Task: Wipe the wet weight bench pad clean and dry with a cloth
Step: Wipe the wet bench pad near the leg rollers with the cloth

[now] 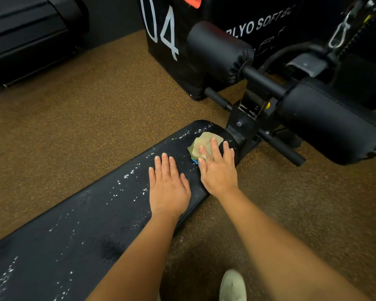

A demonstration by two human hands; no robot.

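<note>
Your right hand lies flat, fingers straight, pressing a crumpled beige cloth onto the far end of the long black padded bench pad, near its right edge, just before the black metal frame. Your left hand rests open and flat on the pad just beside it, holding nothing. The pad is speckled with water droplets along its left edge and toward its near end.

1. The left hand lay flat, palm down, fingers straight and together.
2. The right hand lay palm down just beside it, fingers extended, slightly spread.
3. The left forearm and right forearm were bare, stretched forward.
</note>
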